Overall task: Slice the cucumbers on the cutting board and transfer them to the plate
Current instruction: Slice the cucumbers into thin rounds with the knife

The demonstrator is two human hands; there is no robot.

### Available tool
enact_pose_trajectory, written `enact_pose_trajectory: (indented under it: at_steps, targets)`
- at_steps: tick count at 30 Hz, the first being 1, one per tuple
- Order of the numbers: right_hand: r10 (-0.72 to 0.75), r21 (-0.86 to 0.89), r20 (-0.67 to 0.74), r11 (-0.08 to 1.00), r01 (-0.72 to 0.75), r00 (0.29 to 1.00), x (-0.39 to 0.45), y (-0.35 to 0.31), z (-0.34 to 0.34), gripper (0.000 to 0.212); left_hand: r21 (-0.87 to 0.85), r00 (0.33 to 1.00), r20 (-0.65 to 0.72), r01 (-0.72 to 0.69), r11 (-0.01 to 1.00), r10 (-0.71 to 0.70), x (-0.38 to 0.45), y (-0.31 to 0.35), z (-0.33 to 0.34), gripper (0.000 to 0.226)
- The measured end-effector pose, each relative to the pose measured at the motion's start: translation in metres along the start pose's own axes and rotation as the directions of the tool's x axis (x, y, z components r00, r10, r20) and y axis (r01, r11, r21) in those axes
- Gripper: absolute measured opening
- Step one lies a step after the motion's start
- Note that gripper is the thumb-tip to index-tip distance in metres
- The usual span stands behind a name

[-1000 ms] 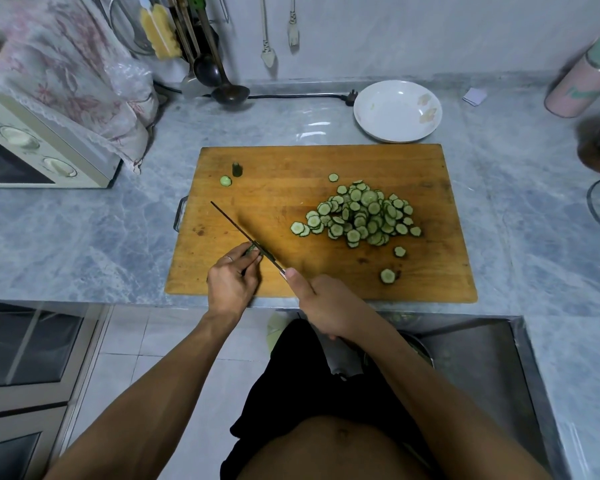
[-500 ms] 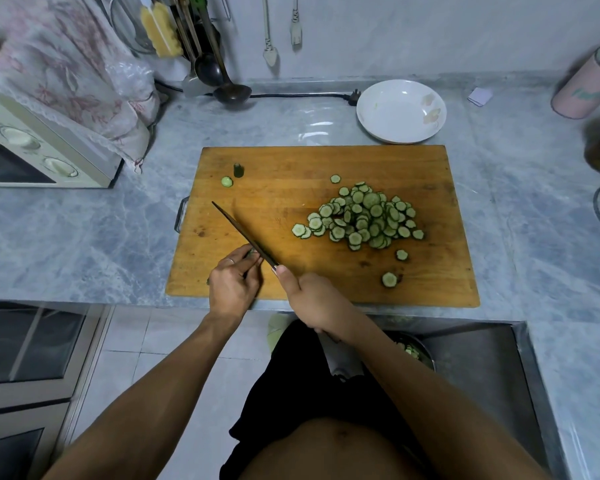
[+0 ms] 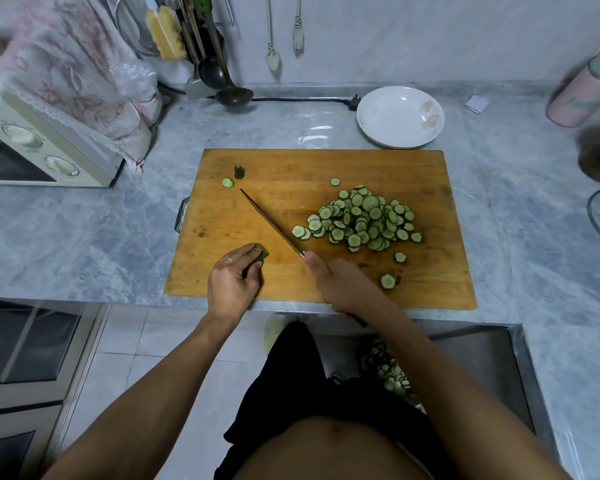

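A wooden cutting board [image 3: 291, 174] lies on the grey marble counter. A heap of cucumber slices [image 3: 362, 218] sits right of its middle, with stray slices [image 3: 388, 281] nearer the front edge. My left hand [image 3: 231, 282] pinches a short cucumber stub [image 3: 261, 252] at the board's front left. My right hand [image 3: 340, 284] grips the handle of a knife [image 3: 269, 221]; its blade points up-left across the board, clear of the stub. A cucumber end piece [image 3: 239, 170] and one slice [image 3: 227, 182] lie at the back left. The white plate [image 3: 399, 116] stands behind the board.
An oven [image 3: 32, 147] under a floral cloth stands at the left. Ladles and utensils [image 3: 219, 64] hang at the back wall, with a power cord [image 3: 302, 98] along it. A pink canister [image 3: 586, 91] is at the right. A metal sink [image 3: 482, 368] lies below the board's right side.
The knife has moved right, away from my left hand, and the blade has come off the stub. My left hand still holds the stub, now exposed at its fingertips.
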State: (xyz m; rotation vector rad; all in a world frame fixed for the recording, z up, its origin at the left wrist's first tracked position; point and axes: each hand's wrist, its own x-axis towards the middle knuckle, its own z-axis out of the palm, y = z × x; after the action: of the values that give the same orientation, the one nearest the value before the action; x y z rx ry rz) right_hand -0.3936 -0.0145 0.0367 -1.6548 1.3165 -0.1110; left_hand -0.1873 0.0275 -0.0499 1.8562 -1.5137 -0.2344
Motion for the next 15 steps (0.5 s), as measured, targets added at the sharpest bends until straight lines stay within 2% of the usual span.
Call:
enact_pose_trajectory:
  at_steps: [6,11,15]
  targets:
    - [-0.033,0.009,0.03,0.999,0.033,0.999,-0.014,-0.002,-0.004,0.07,-0.004,0.999,0.035,0.012,1.0,-0.012,-0.001,0.011,0.011,0.026]
    - [-0.05,-0.029,0.106,0.998,0.053,0.993,-0.02,-0.005,0.004,0.067,0.04,0.997,0.041,-0.06,0.997,0.058,-0.002,0.008,0.011,0.026]
    - [-0.042,-0.028,0.108,0.999,0.045,0.993,-0.024,-0.004,0.005,0.068,0.05,0.998,0.06,-0.037,0.998,0.034,-0.002,0.005,0.013,0.028]
